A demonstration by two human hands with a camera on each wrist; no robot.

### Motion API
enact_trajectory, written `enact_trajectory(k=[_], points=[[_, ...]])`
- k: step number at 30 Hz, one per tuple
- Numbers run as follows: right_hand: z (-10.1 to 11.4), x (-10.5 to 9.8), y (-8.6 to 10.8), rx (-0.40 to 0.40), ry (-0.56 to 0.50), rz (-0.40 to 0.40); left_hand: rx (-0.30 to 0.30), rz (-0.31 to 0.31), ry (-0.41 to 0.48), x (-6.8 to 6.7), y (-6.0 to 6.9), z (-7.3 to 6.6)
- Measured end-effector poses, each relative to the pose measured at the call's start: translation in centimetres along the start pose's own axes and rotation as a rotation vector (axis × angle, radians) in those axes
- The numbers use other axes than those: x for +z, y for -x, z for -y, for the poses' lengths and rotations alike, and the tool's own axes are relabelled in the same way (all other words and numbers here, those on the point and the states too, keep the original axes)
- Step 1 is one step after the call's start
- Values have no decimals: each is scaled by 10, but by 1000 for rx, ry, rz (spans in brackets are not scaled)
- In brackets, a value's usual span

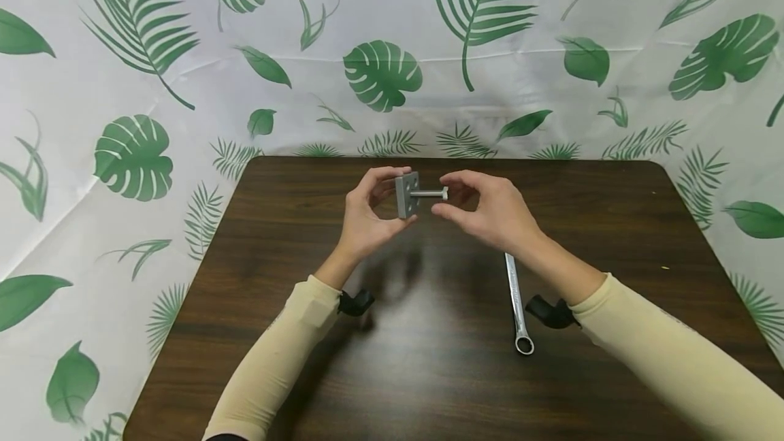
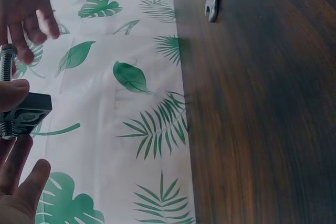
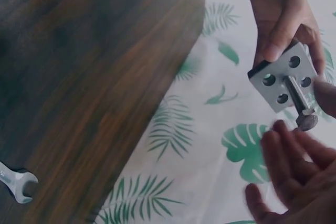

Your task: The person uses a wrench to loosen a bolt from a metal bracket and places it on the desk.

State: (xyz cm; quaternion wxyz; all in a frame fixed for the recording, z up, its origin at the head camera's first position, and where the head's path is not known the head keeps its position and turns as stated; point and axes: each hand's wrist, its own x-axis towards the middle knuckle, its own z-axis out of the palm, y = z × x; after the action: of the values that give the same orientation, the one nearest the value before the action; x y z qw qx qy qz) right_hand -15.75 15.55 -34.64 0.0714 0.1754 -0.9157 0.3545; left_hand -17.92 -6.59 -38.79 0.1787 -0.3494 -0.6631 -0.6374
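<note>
My left hand [image 1: 367, 216] grips a square grey metal plate [image 1: 401, 196] by its edges, holding it above the table. Several round holes show on the plate's face [image 3: 281, 67] in the right wrist view. A bolt [image 1: 429, 193] runs through the middle of the plate, its head pointing toward my right hand [image 1: 493, 209]. That hand's thumb and fingers are spread around the bolt head [image 3: 306, 121] without closing on it; a small gap shows in the right wrist view. In the left wrist view, the threaded bolt end [image 2: 7, 128] sticks out by the left fingers.
A combination wrench [image 1: 516, 305] lies on the dark wooden table [image 1: 441, 373], below my right forearm. Behind the table hangs a white cloth [image 1: 306, 101] printed with green leaves. Black wrist mounts [image 1: 356, 303] sit on both sleeves.
</note>
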Motion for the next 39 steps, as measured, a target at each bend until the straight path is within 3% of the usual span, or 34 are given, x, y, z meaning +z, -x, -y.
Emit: enact_trajectory(k=[4, 11, 19, 26, 34, 39], points=[[0, 1, 1, 89, 32, 35, 8, 3, -6, 0, 1, -2], [-2, 2, 2, -58, 22, -6, 0, 8, -4, 1, 3, -4], [-1, -1, 5, 102, 35, 26, 11, 14, -5, 3, 3, -4], [-1, -2, 4, -5, -26, -1, 8, 12, -5, 2, 4, -4], [-2, -2, 3, 83, -27, 71, 11, 9, -12, 2, 3, -5], [-2, -1, 3, -35, -42, -2, 3, 5, -1, 1, 4, -4]])
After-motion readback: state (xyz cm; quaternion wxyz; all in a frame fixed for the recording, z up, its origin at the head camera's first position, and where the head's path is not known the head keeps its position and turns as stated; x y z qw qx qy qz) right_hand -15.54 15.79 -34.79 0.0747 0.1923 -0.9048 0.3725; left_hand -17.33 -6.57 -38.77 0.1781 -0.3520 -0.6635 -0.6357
